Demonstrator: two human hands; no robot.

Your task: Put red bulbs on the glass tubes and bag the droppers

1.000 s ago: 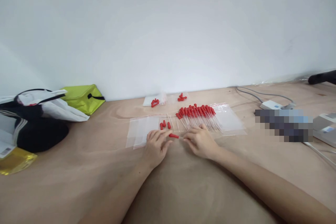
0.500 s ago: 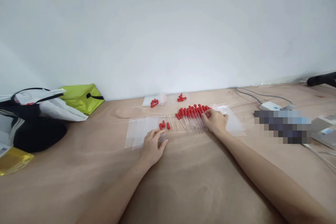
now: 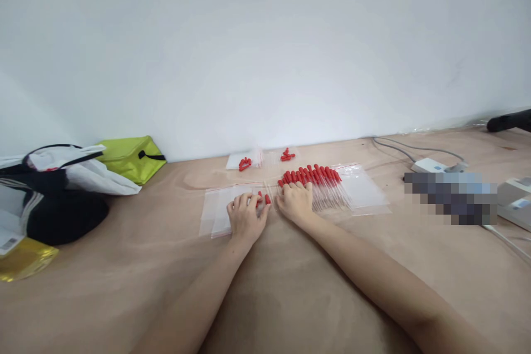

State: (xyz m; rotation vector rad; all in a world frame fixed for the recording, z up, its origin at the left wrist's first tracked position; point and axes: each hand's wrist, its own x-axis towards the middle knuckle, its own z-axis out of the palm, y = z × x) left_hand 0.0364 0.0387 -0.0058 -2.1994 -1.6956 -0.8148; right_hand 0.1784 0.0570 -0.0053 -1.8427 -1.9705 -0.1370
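My left hand [image 3: 248, 218] rests over clear plastic bags [image 3: 219, 202] left of centre, fingers apart, beside a few loose red caps [image 3: 267, 199]. Over the left end of a row of thin clear sticks with red tops [image 3: 319, 173] lies my right hand [image 3: 295, 202], its fingers bent; whether they grip a stick is hidden. More clear bags [image 3: 369, 191] lie under and beyond the row's right end. Two small groups of red caps sit farther back, one on a bag at the left [image 3: 245, 164], the other to its right [image 3: 287, 155].
On the left are a lime-green bag [image 3: 124, 155], a white bag [image 3: 103, 174], a black item [image 3: 66, 215] and a yellow packet [image 3: 29, 260]. At the right stand a white power strip [image 3: 429, 166] with grey cables and a blurred patch. A wall rises behind the table.
My right hand has moved left from the right end of the stick row to its left end. My left hand has shifted slightly right and forward, nearer the loose red caps.
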